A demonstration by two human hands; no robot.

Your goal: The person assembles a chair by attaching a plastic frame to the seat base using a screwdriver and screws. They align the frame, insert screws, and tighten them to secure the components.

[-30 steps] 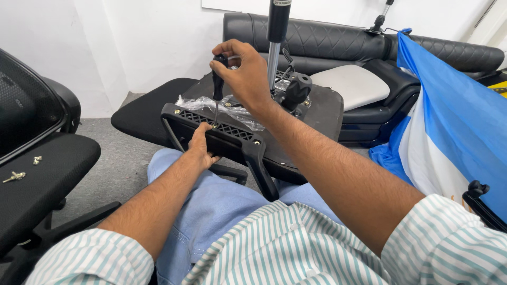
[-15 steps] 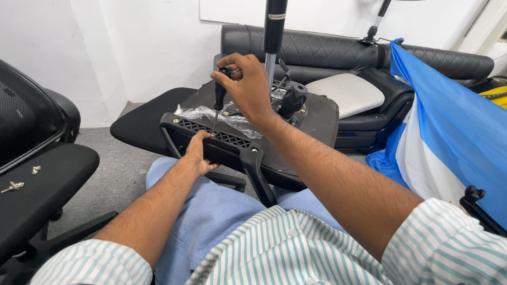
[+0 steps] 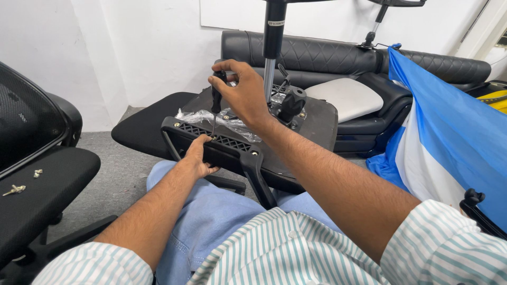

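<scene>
Screwdriver (image 3: 215, 103) stands upright at frame center, gripped in your right hand (image 3: 240, 95); its tip meets the bracket (image 3: 222, 145) your left hand (image 3: 198, 158) clutches.

Bright, even indoor light, sharp focus.
White wall (image 3: 132, 47) glowing softly; faint shadows pooling under the chair base (image 3: 248, 153); edges bending slightly.
</scene>
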